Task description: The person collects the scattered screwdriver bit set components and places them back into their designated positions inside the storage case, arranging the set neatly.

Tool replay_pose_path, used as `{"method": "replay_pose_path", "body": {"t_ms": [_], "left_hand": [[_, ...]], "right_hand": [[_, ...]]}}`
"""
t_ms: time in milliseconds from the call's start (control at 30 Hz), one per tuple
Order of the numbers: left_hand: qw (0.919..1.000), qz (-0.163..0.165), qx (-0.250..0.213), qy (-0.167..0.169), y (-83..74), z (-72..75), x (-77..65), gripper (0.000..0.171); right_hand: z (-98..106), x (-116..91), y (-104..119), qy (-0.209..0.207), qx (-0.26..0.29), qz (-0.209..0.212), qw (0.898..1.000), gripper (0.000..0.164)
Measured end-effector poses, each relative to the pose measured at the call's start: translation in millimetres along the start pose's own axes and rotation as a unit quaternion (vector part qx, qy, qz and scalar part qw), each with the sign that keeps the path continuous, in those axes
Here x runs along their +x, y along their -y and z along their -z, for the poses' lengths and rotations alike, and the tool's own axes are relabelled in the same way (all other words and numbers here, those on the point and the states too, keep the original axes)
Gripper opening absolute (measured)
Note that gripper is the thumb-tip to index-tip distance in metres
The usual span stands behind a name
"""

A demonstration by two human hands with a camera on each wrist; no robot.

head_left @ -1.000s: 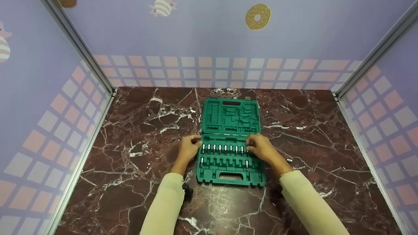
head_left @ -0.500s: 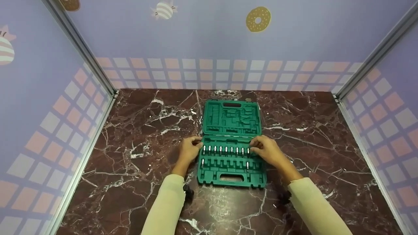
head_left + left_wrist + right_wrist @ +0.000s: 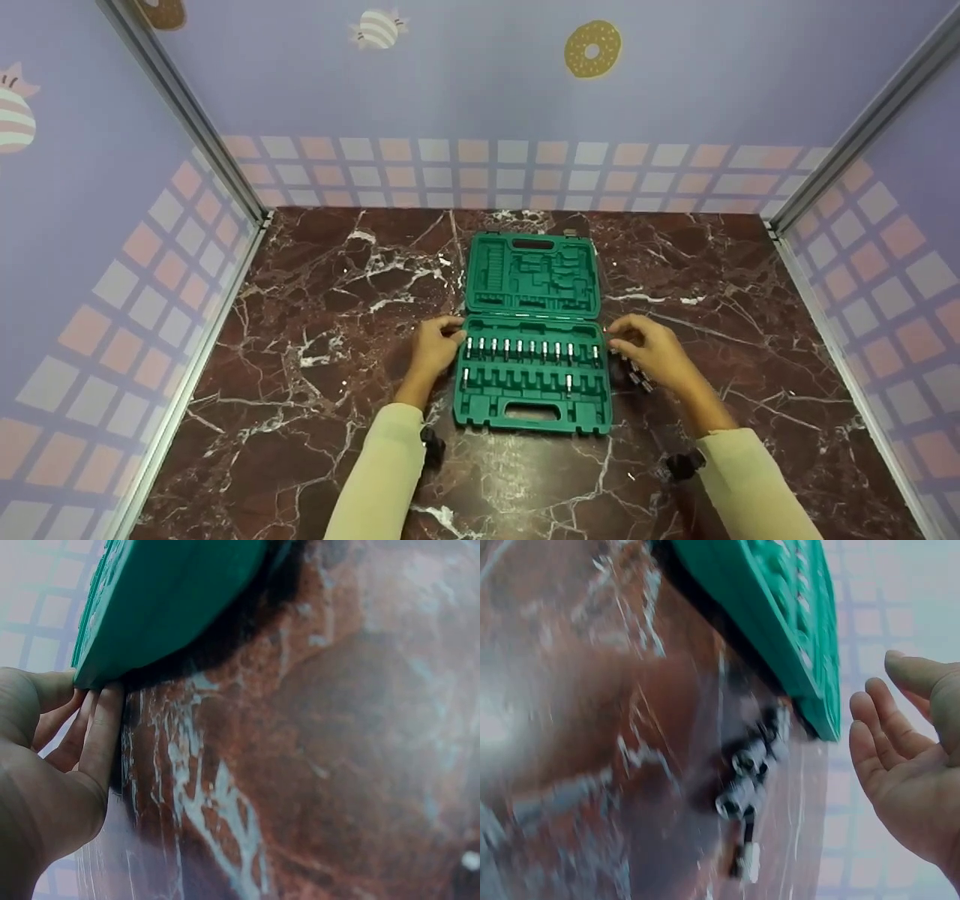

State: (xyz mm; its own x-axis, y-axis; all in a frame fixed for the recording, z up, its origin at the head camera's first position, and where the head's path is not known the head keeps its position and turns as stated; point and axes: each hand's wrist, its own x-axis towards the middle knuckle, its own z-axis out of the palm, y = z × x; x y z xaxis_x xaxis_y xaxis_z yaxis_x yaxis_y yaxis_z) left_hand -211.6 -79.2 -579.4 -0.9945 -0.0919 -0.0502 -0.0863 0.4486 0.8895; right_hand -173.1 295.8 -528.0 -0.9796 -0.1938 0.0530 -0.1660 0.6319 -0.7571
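Sleeves of pale yellow cloth (image 3: 375, 465) are lying closest, at eight and four o'clock from the open green plastic case (image 3: 480, 417) on the dark red, white-streaked table (image 3: 247, 450). The bare left hand (image 3: 435, 346), at nine o'clock, is touching the case's side with nearly straight fingers. The bare right hand (image 3: 654, 352), at three o'clock, is now moving off the case, its fingers bending loosely and gripping nothing we can see. A small silver metal piece (image 3: 595, 355) it was covering is now showing, so that spot is looking done. Loose round metal pieces (image 3: 639, 380) are lying beside the case at four o'clock. The upper row (image 3: 519, 348) is holding ten pieces, the lower row (image 3: 568, 384) two. Farther, at twelve o'clock, the moulded green lid (image 3: 495, 281) is lying back. The right wrist view is showing the loose pieces' hollow ends, too tiny from above; the left is showing fingertips low against the case's wall.
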Motion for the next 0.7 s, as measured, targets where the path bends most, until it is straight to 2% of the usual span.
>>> {"method": "replay_pose_path", "body": {"t_ms": [300,533,700], "left_hand": [[1.0000,0.000,0.004,-0.001,0.4,0.0,0.7,0.020],[1.0000,0.001,0.002,0.003,0.6,1.0,1.1,0.020],[1.0000,0.002,-0.005,0.006,0.9,0.9,0.4,0.019]], "right_hand": [[27.1,-12.4,-21.6,-0.015,-0.012,-0.017,1.000,0.021],[36.8,-21.8,-36.4,-0.015,-0.030,-0.031,0.999,0.026],[40.9,-28.2,-47.1,0.001,-0.045,-0.046,0.998,0.032]]}}
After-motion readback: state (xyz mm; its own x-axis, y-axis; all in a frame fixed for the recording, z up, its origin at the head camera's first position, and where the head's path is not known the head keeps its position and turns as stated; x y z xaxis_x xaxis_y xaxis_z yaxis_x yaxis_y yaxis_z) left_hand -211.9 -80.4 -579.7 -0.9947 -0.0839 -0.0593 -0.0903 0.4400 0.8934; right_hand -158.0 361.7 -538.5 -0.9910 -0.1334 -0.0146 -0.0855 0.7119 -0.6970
